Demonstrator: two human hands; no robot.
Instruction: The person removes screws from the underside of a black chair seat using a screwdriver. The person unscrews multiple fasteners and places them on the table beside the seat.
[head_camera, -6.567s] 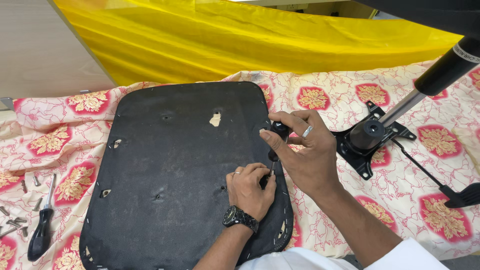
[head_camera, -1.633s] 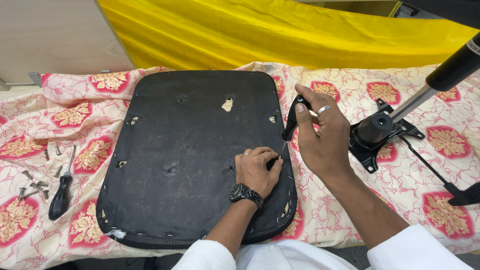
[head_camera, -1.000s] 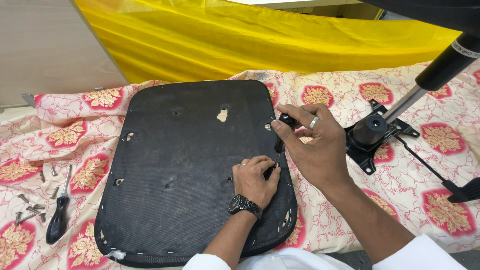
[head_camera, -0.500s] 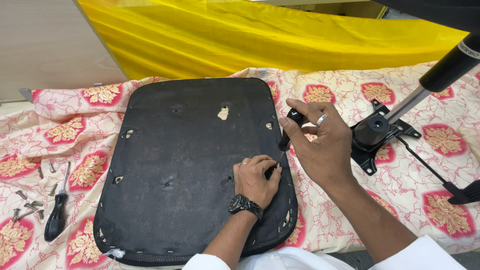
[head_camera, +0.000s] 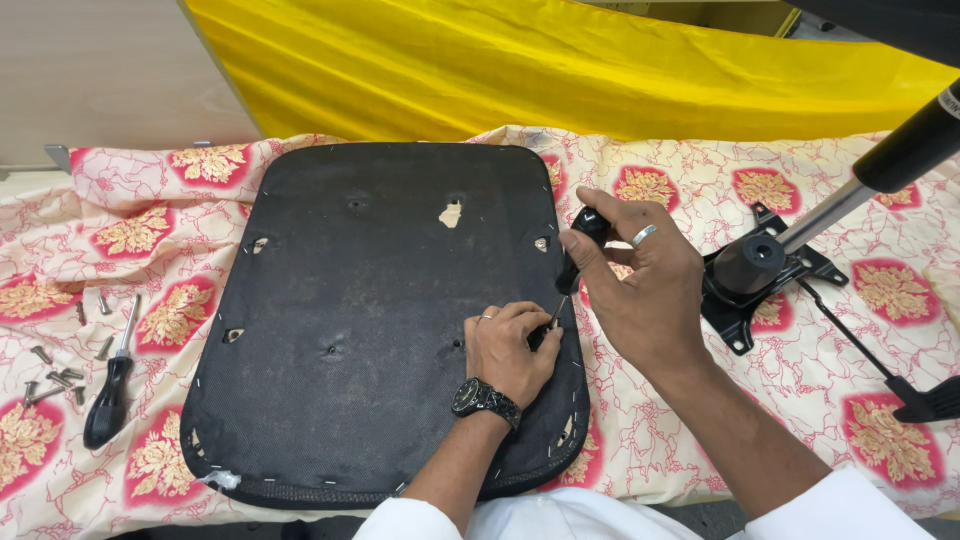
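I see the right hand (head_camera: 630, 285) closed around the black handle of one screwdriver (head_camera: 572, 262), shaft tilted down toward the left hand (head_camera: 508, 345), just below it. The left hand is pinched narrow at the tip, resting on the one black seat base (head_camera: 370, 310) near its right edge. A second screwdriver (head_camera: 108, 385) lies well apart to the left, beside scattered loose screws (head_camera: 55, 380); I cannot count them exactly. One chair mechanism (head_camera: 760, 275) sits just right of the right hand.
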